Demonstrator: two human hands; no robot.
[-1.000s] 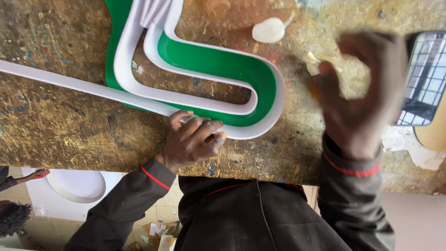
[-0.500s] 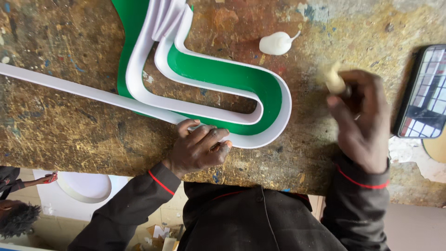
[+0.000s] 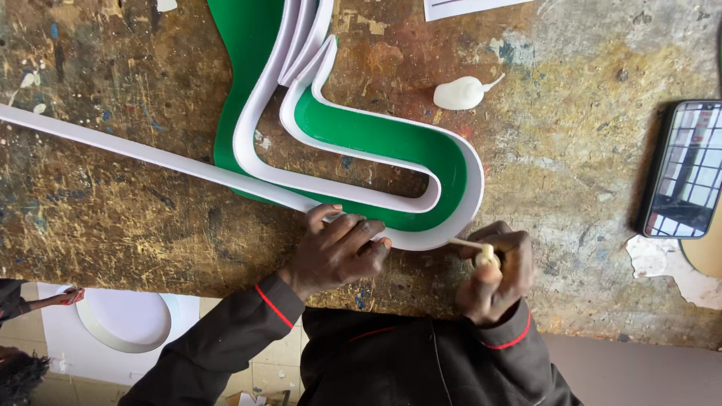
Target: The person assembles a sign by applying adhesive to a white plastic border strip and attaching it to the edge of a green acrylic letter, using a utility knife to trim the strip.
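**Glue nozzle brought to the white strip at the curve**

Down at the near edge of the counter (image 3: 113, 225), a white strip (image 3: 150, 154) is pressed against the rim of a green curved panel (image 3: 376, 135) by the left hand (image 3: 338, 252), fingers curled and bearing on the strip where it meets the bend. A small glue bottle (image 3: 487, 257) is gripped in the closed right hand (image 3: 496, 274), its thin nozzle pointed at the outer wall of the curve, touching it or very nearly so; which cannot be told. A second small bottle (image 3: 460, 93) lies on its side farther up the counter, and a phone (image 3: 686, 169) rests near the right edge.

Several risks can be judged from this position. If the bottle is squeezed too hard, glue could be spilled over the white face or onto the fingers holding the strip. If pressure from the left hand is eased too early, the strip may spring away from the bend, since it appears to be held under tension. The long free end could also be knocked out of line.
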